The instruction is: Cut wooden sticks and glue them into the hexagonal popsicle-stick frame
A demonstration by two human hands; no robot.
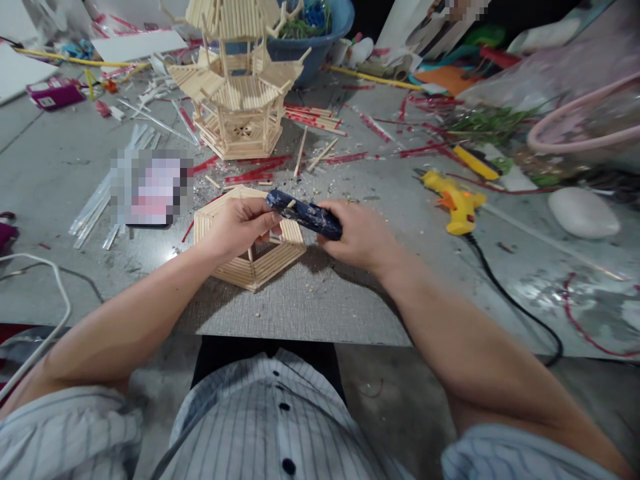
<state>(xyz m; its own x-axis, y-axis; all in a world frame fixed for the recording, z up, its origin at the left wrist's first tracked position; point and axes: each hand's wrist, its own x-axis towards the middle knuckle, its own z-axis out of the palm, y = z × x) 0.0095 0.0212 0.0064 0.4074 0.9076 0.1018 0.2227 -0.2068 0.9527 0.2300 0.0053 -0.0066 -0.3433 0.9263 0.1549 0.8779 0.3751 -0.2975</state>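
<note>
My right hand (pixel 357 233) is wrapped round a dark blue, scuffed, bar-shaped tool (pixel 313 217) whose exact kind I cannot make out. A short pale bit of wood shows against its upper side. At the tool's far left end, the fingers of my left hand (pixel 243 223) are pinched together; what they grip is hidden. Below both hands, a hexagonal frame of wooden sticks (pixel 265 267) lies on the grey table (pixel 325 307), partly covered by my left hand. Behind it stands a tiered pagoda model (pixel 243 93) made of the same pale sticks.
A yellow glue gun (pixel 455 203) with a black cord lies at right, near a white computer mouse (pixel 584 212). At left are a blurred phone (pixel 155 190) and clear glue sticks (pixel 95 207). Red wrappers (pixel 257 170), loose sticks (pixel 320 119) and a blue basin (pixel 320 50) lie farther back.
</note>
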